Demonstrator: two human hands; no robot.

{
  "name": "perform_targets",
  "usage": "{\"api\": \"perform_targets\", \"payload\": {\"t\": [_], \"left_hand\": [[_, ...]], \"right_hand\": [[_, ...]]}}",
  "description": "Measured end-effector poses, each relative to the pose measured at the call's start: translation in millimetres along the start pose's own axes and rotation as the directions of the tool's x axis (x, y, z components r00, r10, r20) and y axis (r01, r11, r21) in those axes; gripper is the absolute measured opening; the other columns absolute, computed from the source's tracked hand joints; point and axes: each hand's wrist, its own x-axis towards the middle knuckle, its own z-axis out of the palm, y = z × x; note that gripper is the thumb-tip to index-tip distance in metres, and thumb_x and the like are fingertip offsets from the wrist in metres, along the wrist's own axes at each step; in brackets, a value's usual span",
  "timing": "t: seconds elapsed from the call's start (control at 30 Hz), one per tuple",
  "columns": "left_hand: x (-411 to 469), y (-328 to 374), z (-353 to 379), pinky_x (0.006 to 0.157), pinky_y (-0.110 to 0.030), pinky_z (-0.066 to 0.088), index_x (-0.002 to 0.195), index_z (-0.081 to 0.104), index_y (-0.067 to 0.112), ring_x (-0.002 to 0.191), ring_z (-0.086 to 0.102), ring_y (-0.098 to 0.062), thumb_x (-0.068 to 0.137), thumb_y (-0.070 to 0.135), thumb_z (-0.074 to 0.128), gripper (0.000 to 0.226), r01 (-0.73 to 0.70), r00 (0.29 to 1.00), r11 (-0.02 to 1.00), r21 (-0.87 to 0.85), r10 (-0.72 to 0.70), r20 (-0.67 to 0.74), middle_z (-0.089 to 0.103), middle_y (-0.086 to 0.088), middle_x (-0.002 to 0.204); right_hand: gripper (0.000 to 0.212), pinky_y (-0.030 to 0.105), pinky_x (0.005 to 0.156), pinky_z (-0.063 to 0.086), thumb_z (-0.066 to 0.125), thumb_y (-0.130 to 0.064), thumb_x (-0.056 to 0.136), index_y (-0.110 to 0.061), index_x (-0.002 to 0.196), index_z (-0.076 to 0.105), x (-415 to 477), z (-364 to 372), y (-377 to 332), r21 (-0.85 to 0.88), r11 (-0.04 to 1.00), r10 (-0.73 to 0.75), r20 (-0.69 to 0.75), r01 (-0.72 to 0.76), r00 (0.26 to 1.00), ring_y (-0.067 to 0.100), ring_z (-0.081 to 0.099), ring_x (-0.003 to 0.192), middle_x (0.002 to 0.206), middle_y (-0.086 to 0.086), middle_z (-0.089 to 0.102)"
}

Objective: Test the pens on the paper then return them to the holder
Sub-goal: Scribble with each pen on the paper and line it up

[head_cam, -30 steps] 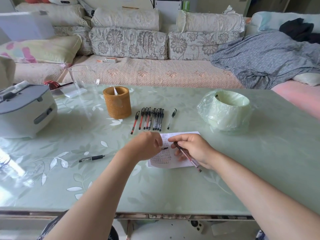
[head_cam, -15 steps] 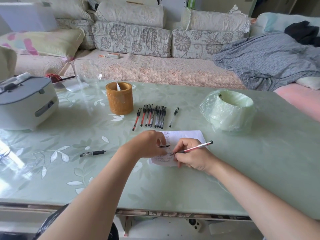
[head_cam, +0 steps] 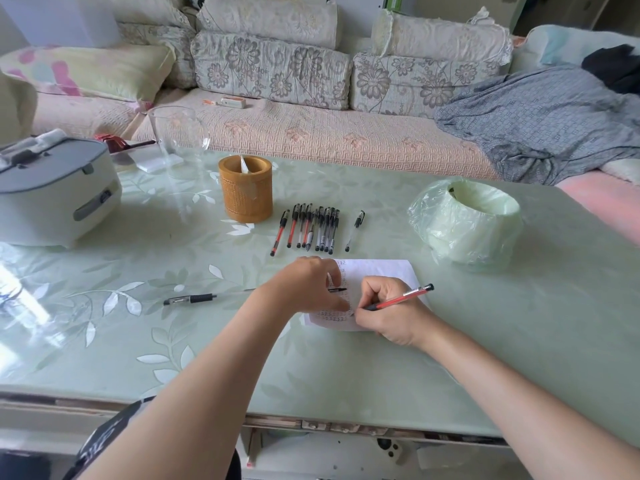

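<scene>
My right hand (head_cam: 391, 311) grips a red pen (head_cam: 401, 298) with its tip down on the white paper (head_cam: 377, 271), which carries rows of small marks. My left hand (head_cam: 308, 287) rests on the paper's left side and pinches a small black pen cap (head_cam: 337, 290). Beyond the paper lies a row of several red and black pens (head_cam: 310, 228), with one black pen (head_cam: 355, 230) apart to the right. The round bamboo holder (head_cam: 245, 188) stands upright behind them. Another black pen (head_cam: 189, 299) lies alone to the left.
A grey and white rice cooker (head_cam: 52, 192) sits at the left. A clear glass jug (head_cam: 178, 140) stands behind the holder. A roll of green plastic bags (head_cam: 465, 225) is at the right. A sofa with cushions runs behind the green glass-topped table (head_cam: 519, 341).
My right hand turned the red pen from pointing toward me to tip-down on the paper and now writes near the paper's lower edge. The view moved slightly closer.
</scene>
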Motion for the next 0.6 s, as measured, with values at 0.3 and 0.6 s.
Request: {"api": "perform_targets", "payload": {"t": [0.3, 0.6], "left_hand": [[1.0, 0.4, 5.0, 0.074, -0.025, 0.041, 0.101, 0.063, 0.027, 0.09, 0.051, -0.015, 0.063, 0.056, 0.081, 0.051, 0.005, 0.999, 1.0, 0.029, -0.004, -0.04, 0.057, 0.003, 0.095], [2.3, -0.3, 4.7, 0.08, -0.029, 0.048, 0.101, 0.064, 0.027, 0.091, 0.05, -0.014, 0.062, 0.057, 0.081, 0.052, 0.02, 1.0, 1.0, 0.017, -0.02, -0.024, 0.058, 0.004, 0.096]], "right_hand": [[0.026, 0.019, 0.044, 0.028, 0.066, 0.002, 0.074, -0.014, 0.061, 0.05, -0.2, 1.5, -1.6, -0.068, 0.998, 0.013, 0.01, -0.012, 1.0, 0.009, 0.035, 0.049, 0.055, -0.004, 0.046], [0.02, 0.02, 0.044, 0.028, 0.066, -0.001, 0.072, -0.008, 0.064, 0.049, -2.9, 1.4, -0.7, -0.109, 0.994, 0.007, 0.0, -0.007, 1.0, 0.009, 0.037, 0.048, 0.054, -0.006, 0.046]]}}
